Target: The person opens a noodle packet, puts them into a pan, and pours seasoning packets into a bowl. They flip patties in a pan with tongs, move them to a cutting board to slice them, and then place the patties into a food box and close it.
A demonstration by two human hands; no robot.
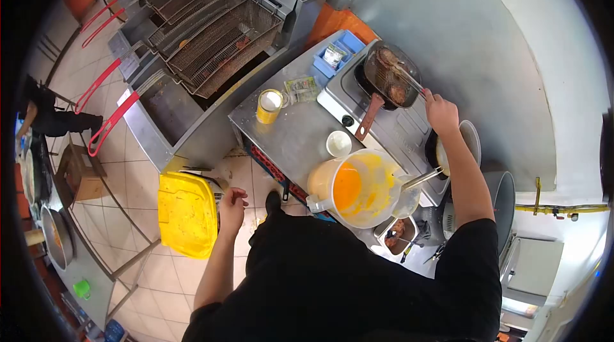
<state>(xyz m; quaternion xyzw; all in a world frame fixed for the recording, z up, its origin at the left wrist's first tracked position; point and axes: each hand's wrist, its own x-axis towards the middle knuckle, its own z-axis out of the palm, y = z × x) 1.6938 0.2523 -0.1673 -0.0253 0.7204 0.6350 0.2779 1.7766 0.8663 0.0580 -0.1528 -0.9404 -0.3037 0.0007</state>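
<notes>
My right hand (442, 114) is closed around the end of metal tongs (409, 78), which reach into a dark square grill pan (373, 72). Two pieces of browned meat (397, 93) lie in the pan, one near the tongs' tips. The pan sits on a gas stove (345, 96), its reddish-brown handle (369, 118) pointing toward me. My left hand (233, 208) hangs at my side with loosely bent fingers, holding nothing visible. It is near a yellow bin lid (188, 214).
A large translucent jug (324, 182) of orange liquid stands near my body, with a white cup (338, 144) and yellow can (269, 105) beyond. Fryer baskets (224, 48) with red handles are at upper left. A metal container (396, 235) with meat sits at right.
</notes>
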